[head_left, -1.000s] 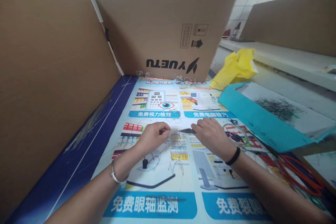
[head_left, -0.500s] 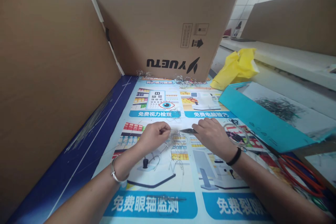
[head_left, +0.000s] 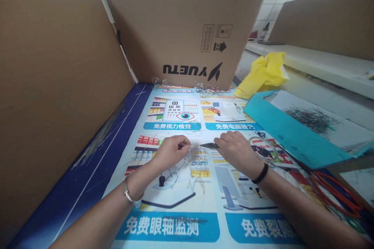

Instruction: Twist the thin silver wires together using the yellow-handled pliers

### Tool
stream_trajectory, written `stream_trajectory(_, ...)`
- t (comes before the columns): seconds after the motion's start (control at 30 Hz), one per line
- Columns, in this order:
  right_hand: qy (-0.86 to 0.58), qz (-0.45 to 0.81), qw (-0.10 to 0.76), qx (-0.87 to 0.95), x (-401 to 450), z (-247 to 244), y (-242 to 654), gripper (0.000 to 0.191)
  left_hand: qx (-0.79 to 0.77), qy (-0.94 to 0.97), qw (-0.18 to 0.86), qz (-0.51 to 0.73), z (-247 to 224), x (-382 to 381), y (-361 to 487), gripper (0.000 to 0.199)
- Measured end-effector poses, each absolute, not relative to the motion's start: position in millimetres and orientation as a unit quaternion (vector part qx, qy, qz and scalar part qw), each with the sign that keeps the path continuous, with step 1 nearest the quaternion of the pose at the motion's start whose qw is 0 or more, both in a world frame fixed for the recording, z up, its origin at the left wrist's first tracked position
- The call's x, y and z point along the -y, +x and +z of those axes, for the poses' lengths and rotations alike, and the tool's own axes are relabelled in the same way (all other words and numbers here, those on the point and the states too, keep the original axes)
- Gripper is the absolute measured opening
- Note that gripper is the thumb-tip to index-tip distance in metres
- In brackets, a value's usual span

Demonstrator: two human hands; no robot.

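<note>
My left hand [head_left: 173, 151] is closed in a pinch at the centre of the printed sheet [head_left: 201, 202], gripping thin wire [head_left: 195, 155]. Fine loops of this wire hang below the fingertips over the sheet. Wrapped around a pair of pliers [head_left: 209, 145], my right hand [head_left: 235, 149] is closed, its palm turned down. The dark pointed jaws reach left toward the pinched wire; whether they touch it I cannot tell. The pliers' handles are hidden inside the right hand.
Cardboard panels [head_left: 181, 31] stand at the back and left. Tangled wire [head_left: 204, 88] lies along the back panel. To the right are a turquoise box [head_left: 298, 144] with wire pieces [head_left: 311, 120], a yellow bag [head_left: 263, 76] and red coiled cord [head_left: 336, 194]. Loose wires [head_left: 101, 138] lie at left.
</note>
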State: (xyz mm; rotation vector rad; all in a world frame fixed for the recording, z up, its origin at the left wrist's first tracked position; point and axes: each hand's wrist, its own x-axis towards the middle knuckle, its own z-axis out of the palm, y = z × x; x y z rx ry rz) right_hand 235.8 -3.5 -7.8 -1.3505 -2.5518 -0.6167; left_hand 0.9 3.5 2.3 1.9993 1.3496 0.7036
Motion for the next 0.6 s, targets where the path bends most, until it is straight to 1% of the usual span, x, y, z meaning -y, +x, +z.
stream_trajectory(0.13,-0.453,-0.215,0.105,0.859,4.6,-7.7,235.9,0.009,-0.506,0.747,0.334,0.275,-1.7,-4.9,0.4,0.013)
stream_trajectory(0.27,-0.446,-0.234,0.113,0.856,6.6,-7.6,233.8,0.010,-0.504,0.720,0.386,0.282,-3.1,-6.1,0.1,0.012)
stream_trajectory(0.47,-0.436,-0.275,0.126,0.847,8.8,-7.1,231.8,0.018,-0.499,0.684,0.454,0.276,-2.8,-7.1,-0.6,0.010)
stream_trajectory(0.6,-0.428,-0.307,0.135,0.840,9.4,-6.0,234.3,0.017,-0.509,0.659,0.480,0.276,-2.8,-7.8,-0.8,0.009)
